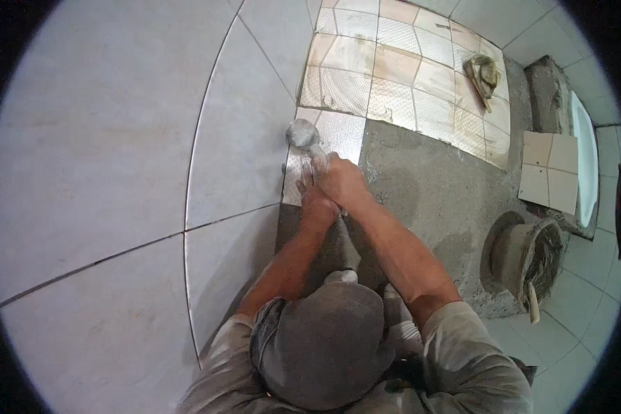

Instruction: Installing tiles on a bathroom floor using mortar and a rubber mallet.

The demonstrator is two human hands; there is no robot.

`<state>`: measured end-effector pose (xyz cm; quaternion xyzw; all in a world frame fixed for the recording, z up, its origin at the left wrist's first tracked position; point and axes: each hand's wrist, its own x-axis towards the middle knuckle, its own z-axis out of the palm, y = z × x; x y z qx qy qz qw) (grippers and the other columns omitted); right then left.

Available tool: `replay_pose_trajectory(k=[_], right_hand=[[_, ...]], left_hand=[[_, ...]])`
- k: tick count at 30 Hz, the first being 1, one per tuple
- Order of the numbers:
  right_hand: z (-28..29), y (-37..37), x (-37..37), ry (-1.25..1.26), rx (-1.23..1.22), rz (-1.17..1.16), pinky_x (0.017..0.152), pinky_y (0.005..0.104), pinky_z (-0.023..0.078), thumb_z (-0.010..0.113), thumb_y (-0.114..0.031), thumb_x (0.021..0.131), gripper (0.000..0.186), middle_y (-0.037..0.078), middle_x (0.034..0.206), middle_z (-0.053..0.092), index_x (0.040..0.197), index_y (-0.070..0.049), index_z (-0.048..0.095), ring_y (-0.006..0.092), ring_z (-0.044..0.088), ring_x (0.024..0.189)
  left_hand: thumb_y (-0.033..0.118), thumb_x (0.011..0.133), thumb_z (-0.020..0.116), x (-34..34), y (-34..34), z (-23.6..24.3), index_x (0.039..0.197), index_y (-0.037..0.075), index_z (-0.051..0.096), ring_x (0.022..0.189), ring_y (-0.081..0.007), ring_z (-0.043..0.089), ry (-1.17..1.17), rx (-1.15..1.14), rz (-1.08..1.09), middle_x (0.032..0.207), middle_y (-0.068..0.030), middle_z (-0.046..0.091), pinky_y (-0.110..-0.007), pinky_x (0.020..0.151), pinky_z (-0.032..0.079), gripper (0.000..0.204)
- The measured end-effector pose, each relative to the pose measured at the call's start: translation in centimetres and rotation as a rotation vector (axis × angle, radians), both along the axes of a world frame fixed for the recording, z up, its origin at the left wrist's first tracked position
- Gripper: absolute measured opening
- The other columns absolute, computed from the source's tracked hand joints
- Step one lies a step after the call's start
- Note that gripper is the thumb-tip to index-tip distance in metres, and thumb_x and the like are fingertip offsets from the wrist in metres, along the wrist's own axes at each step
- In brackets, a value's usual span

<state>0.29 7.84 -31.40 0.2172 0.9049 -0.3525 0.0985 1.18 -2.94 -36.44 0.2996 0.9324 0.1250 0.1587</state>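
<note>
A mallet with a rounded pale grey head point(302, 134) rests on or just above a light patterned floor tile point(341, 131), close to the left wall. My right hand point(343, 181) is closed around its short handle. Beside it, my left hand point(315, 200) lies on the same tile with its fingers spread, partly hidden by the right hand. The tile borders a laid section of patterned tiles point(393, 65). Below my wrists a grey, blade-like shape point(345, 241) lies on the mortar; its kind is unclear.
Grey mortar point(428, 179) stretches to the right of the tile. A mortar-coated bucket point(521, 255) with a wooden handle point(533, 303) stands at the right. Loose tiles point(548, 172) lean by a white basin point(583, 155). A crumpled, dirty object point(485, 74) sits on laid tiles. Large wall tiles point(241, 124) rise at left.
</note>
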Motion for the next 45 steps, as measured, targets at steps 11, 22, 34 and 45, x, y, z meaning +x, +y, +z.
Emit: replay_pose_trajectory(k=[11,22,34,45], right_hand=[[-0.1,3.0,7.9,0.373,0.211,-0.044,0.061,0.0484,0.049,0.051,-0.016,0.084,0.029,0.017,0.081,0.059,0.111,-0.01,0.059,0.0367,0.062,0.071],[1.6,13.2,28.6,-0.244,0.216,-0.113,0.063,0.0493,0.049,0.044,-0.036,0.097,0.041,0.029,0.082,0.061,0.102,0.002,0.058,0.0408,0.064,0.075],[2.8,16.2,33.0,-0.543,0.303,-0.198,0.062,0.0525,0.049,0.053,-0.024,0.091,0.028,0.027,0.075,0.062,0.092,0.004,0.055,0.0448,0.063,0.072],[4.0,16.2,31.7,-0.523,0.249,-0.241,0.067,0.0542,0.048,0.041,-0.035,0.098,0.041,0.031,0.074,0.06,0.096,0.004,0.054,0.0492,0.06,0.076]], left_hand=[[0.035,0.087,0.054,-2.1,0.8,2.1,0.132,-0.002,0.047,0.136,-0.0405,0.027,-0.302,-0.114,0.082,0.143,-0.0214,0.037,-0.059,0.108,0.023,0.059],[0.036,0.087,0.058,-8.1,3.2,1.7,0.128,-0.008,0.047,0.135,-0.0411,0.029,0.268,0.242,0.08,0.141,-0.0262,0.038,-0.054,0.109,0.024,0.061],[0.039,0.091,0.053,-13.5,6.8,2.0,0.133,-0.008,0.041,0.136,-0.0371,0.027,0.111,0.107,0.156,0.146,-0.0231,0.031,-0.042,0.113,0.023,0.064],[0.045,0.092,0.048,-13.6,6.8,1.5,0.135,-0.003,0.042,0.142,-0.0327,0.016,0.008,-0.007,0.289,0.151,-0.0204,0.022,-0.04,0.115,0.021,0.065]])
